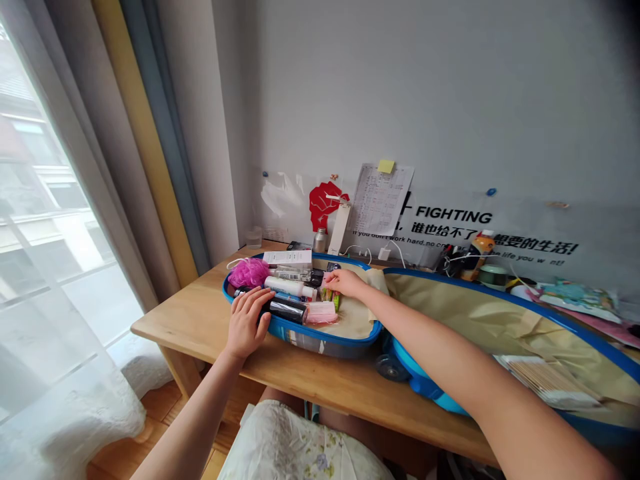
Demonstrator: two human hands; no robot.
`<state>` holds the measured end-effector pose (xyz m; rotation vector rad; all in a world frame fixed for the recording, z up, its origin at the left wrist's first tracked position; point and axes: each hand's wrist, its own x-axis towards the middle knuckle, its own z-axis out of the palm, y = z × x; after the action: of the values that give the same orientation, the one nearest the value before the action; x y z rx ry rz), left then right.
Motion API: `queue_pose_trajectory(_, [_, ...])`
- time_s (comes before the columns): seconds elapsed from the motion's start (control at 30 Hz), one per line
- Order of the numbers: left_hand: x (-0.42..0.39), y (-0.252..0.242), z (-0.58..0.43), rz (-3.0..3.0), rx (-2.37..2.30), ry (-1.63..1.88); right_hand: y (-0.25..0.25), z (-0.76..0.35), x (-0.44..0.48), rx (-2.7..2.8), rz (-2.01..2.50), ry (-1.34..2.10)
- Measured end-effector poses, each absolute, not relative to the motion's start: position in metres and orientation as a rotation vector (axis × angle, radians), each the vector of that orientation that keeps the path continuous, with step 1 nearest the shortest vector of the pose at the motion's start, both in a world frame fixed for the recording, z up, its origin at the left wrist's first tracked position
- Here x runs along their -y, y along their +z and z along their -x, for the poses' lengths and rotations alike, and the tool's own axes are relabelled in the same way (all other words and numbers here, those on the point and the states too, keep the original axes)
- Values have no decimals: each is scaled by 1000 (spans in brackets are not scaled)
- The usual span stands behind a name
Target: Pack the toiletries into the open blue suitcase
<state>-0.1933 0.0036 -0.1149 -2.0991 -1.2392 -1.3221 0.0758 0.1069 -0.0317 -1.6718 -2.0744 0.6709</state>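
A blue-rimmed suitcase lies spread on the desk, and its left half [300,332] is packed with toiletries. My left hand [246,321] rests over the near left rim, fingers stretched out beside a dark bottle [288,310]. My right hand [345,283] reaches into the middle of this half. Its fingertips are pinched together by some small yellow-green packages [330,297]; what they hold, if anything, is hidden. Around the hands lie a white tube [289,287], a pink package [321,312], a magenta bath puff [249,272] and a white box [287,258].
The suitcase's right half [450,307] has a beige lining and holds a pack of cotton swabs [547,380]. Behind it stand an orange bottle [477,255] and a green jar [493,276]. A metal bottle [320,240] and a clear cup [254,237] are by the wall.
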Motion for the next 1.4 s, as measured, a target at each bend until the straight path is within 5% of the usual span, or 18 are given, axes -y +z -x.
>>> queue_pose_trajectory(0.33, [-3,-115,194,2098,1227,-1323,-22,-75,-102,2252,1779,381])
queue_pose_trajectory(0.73, [-5,-117,194,2098,1236,-1318,-20,-74,-101,2129,1727,474])
queue_pose_trajectory(1.13, [-4,-116,194,2095,1226,-1321,99,-182,-50,1728,1384,750])
queue_pose_trajectory(1.4, [-5,-115,195,2096,1224,-1317,42,-307,19,1910,2323,510])
